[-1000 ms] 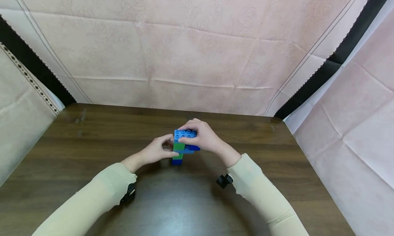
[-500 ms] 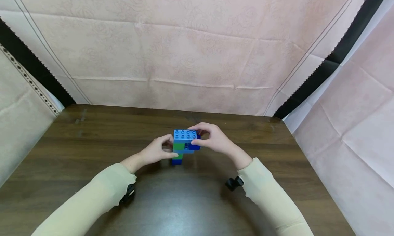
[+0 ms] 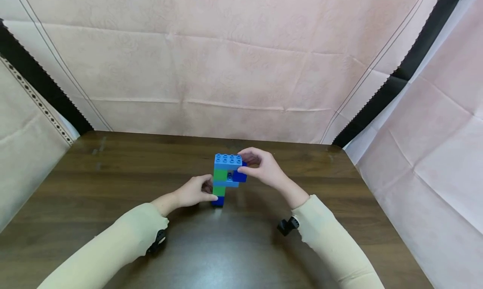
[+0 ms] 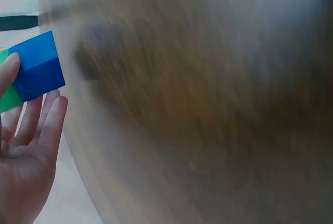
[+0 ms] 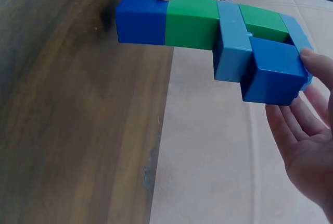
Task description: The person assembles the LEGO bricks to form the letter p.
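Observation:
A stack of toy building blocks stands upright between the hands in the head view. Its top is a light blue studded block [image 3: 228, 161], with a green block [image 3: 220, 174] and a dark blue block [image 3: 240, 176] beneath. Lower down come another light blue block [image 5: 232, 41], a green block [image 5: 192, 22] and a dark blue base block [image 5: 141, 20]. My left hand [image 3: 192, 191] pinches the stack near its base, thumb in front. At the upper right end, my right hand [image 3: 262, 167] holds the stack, its thumb by the dark blue block. Whether the base touches the table cannot be told.
The brown wooden table [image 3: 94, 184] lies under both hands. Behind its far edge hangs a pale patterned cloth [image 3: 234, 71], with more cloth at both sides. Dark camera mounts sit at both wrists.
My right hand has moved right, off the top block to the stack's right end. My left hand has shifted lower, its thumb now near the base block. The top sits slightly higher in view.

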The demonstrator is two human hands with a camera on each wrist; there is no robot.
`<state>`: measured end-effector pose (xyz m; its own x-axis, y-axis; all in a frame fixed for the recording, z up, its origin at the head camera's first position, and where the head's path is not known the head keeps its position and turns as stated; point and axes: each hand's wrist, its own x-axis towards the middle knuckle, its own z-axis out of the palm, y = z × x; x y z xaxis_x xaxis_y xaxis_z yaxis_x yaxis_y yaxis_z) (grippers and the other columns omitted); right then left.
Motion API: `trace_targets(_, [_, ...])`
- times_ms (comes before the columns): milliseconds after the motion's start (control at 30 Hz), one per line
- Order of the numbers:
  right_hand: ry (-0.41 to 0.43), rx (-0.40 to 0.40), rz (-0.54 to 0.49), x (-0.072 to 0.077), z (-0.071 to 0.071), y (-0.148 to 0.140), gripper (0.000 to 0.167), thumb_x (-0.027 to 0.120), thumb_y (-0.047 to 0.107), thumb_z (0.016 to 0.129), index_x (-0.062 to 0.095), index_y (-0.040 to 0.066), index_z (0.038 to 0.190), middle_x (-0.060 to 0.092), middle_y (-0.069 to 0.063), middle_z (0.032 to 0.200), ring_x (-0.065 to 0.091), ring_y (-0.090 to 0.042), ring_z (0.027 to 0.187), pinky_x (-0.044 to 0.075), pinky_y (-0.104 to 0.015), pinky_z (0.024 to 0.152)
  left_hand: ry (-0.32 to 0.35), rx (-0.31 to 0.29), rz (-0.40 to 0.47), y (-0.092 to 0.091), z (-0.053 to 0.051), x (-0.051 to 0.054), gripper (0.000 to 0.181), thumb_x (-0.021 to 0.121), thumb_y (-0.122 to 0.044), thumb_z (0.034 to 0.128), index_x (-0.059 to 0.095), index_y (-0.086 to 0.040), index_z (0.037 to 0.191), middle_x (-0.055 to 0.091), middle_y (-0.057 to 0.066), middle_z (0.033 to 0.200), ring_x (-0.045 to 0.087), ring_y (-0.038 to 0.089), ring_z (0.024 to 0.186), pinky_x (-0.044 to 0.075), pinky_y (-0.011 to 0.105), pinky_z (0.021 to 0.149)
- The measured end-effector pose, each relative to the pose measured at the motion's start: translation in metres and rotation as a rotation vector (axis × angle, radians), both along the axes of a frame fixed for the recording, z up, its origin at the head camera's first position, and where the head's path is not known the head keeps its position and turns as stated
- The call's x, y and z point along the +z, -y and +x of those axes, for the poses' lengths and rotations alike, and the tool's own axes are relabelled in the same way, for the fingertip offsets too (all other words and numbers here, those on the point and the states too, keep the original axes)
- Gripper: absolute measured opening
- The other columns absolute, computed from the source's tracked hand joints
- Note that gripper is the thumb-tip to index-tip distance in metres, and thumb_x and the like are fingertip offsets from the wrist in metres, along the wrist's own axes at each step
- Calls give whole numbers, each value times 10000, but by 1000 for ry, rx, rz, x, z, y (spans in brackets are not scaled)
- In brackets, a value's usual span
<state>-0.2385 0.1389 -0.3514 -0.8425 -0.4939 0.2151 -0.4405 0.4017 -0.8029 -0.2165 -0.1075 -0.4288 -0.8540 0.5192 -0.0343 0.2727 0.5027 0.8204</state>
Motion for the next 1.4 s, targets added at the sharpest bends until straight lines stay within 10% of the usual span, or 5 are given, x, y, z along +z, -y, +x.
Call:
trace_targets(500, [100,-163,-89,1,-25,-18,333,679,192,860,633,73,1167,670,-157,1101,620,-220,966,524,-333,848,18,165,144,-24,21,10,540,627,-200,900,360,-44,1342,606,138,1081,604,200,957,530,359,866])
trace_targets(767, [208,-224,-91,-9,-37,-25,326,636,234,893,628,74,1177,656,-154,1109,609,-161,874,529,-321,799,90,63,193,-38,32,10,873,712,-89,818,130,-116,1467,529,174,1147,565,234,1005,523,395,880])
trace_targets(1000, [307,-258,-42,-29,-41,-26,327,631,253,897,638,60,1161,650,-145,1133,620,-224,910,487,-469,929,32,64,111,-47,40,1,874,722,-25,788,165,-28,1460,569,159,1096,590,215,946,534,385,840])
trace_targets(1400, [361,-313,14,-54,-43,-23,345,626,265,899,639,70,1183,619,-142,1192,645,-212,918,514,-396,906,-29,132,-33,-51,44,-4,810,785,-95,738,339,54,1397,488,179,1272,586,259,1026,541,366,830])
